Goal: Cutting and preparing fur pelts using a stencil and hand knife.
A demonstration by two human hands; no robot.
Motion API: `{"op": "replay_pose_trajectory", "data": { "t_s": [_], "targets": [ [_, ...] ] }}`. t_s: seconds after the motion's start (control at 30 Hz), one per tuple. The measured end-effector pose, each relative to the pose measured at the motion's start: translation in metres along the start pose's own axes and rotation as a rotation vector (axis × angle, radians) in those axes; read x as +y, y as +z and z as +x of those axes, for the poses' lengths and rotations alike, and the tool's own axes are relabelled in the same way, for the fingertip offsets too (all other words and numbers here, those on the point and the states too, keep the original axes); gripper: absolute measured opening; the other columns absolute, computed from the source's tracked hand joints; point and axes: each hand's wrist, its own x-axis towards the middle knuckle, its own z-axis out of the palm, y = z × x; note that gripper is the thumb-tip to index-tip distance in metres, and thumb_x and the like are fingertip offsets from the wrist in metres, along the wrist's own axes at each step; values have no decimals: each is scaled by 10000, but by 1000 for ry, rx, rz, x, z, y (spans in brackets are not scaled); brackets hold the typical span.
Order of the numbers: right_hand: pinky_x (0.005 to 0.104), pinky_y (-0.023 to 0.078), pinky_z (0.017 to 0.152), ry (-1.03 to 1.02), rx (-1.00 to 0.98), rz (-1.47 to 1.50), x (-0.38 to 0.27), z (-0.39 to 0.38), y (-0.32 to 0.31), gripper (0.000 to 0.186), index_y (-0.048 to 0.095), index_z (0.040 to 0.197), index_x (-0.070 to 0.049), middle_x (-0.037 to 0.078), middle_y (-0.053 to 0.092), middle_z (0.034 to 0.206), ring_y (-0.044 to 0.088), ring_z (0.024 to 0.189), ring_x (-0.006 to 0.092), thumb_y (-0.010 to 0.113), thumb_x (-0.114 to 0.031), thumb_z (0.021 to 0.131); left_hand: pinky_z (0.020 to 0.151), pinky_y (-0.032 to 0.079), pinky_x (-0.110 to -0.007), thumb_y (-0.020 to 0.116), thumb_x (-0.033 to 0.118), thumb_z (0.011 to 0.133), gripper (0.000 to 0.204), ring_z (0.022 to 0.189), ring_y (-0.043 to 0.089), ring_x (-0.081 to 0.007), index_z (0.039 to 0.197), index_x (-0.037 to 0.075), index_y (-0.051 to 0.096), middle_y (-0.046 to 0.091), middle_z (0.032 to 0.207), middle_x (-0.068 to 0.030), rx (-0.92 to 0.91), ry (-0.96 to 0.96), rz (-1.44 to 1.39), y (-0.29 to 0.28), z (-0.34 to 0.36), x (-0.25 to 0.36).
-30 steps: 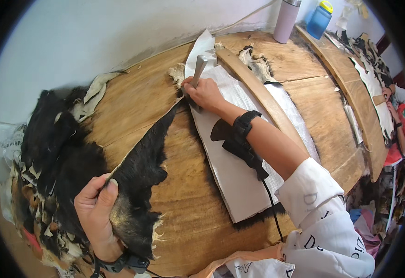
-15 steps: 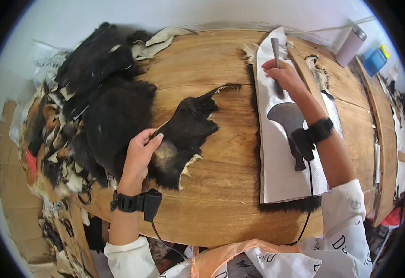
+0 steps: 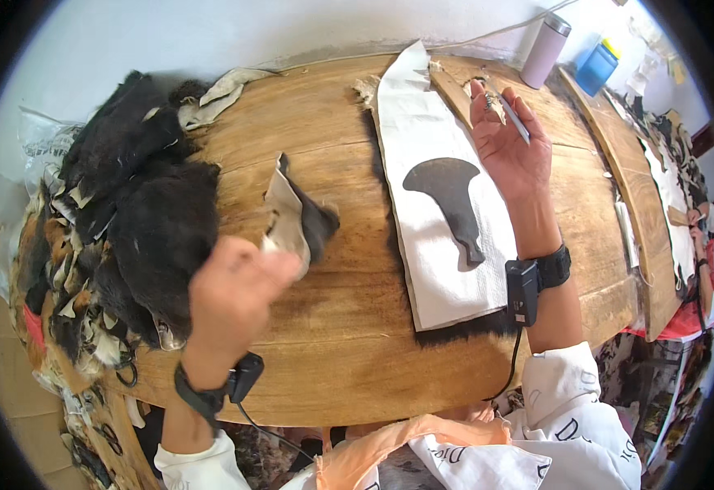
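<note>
Black fur scrap (image 3: 296,219) stands lengthwise away from the worktop (image 3: 349,343), left hand (image 3: 230,298) in closed grip; right hand (image 3: 510,147) grips a thin blade (image 3: 510,114) pointing away.

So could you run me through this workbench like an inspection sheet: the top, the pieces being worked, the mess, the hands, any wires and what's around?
Surface: round wooden table, worn, light grain.
Job's things: small fur scrap, pale hide side showing; long white hide lying flat with a dark paddle-shaped blade on it.
Clutter: heap of black fur pieces at the left edge; pale scrap behind.
Hands: left hand lifts the fur scrap; right hand, palm up, holds a thin tool.
Cables: black lead from each wrist band.
Surroundings: white wall, lilac flask, blue container, wooden board.
</note>
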Motion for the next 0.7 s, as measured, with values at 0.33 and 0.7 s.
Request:
{"op": "replay_pose_trajectory", "data": {
  "t_s": [0.33, 0.7],
  "targets": [
    [261, 424, 821, 447, -192, -905, 132, -67, 62, 296, 628, 932, -7, 57, 603, 947, 545, 874, 125, 430, -224, 890, 647, 486, -336, 576, 73, 687, 175, 933, 520, -200, 858, 54, 606, 524, 1070, -33, -281, -117, -68, 39, -63, 49],
    [253, 460, 792, 383, 4, -807, 99, -69, 73, 291, 590, 996, 7, 102, 602, 987, 582, 879, 140, 405, -183, 875, 650, 499, -269, 543, 16, 724, 497, 901, 479, -236, 1201, 153, 521, 476, 1121, 1, -459, -35, 120, 60, -36, 60]
  ]
}}
